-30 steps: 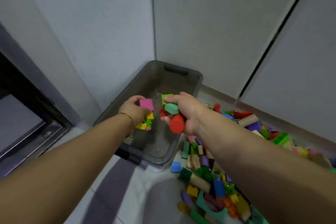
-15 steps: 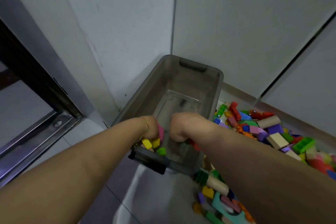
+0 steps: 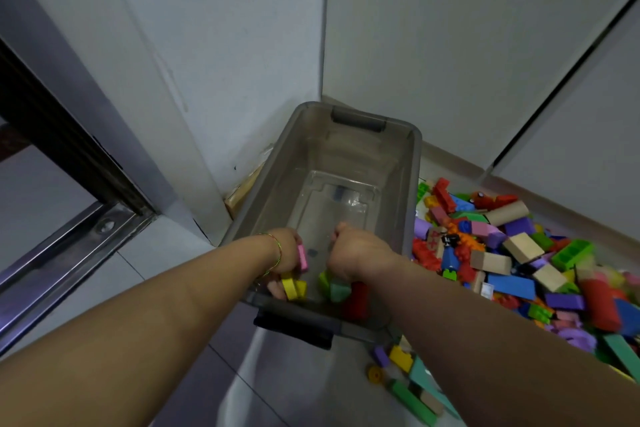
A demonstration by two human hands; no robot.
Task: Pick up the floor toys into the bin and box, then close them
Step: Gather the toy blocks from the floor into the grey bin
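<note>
**Releasing two handfuls into the bin**

Both of your hands are lowered inside the near end of the grey bin. Your left hand curls round a pink block and some yellow blocks. Your right hand closes over a green block and a red cylinder, with its fingertips hidden under the knuckles. To release well, hold both hands low near the bin's bottom. Uncurl your fingers together and let the pieces slide out rather than drop, so that none bounce over the rim. The pile of toys lies just right of the bin, so most of the job probably remains.
</note>
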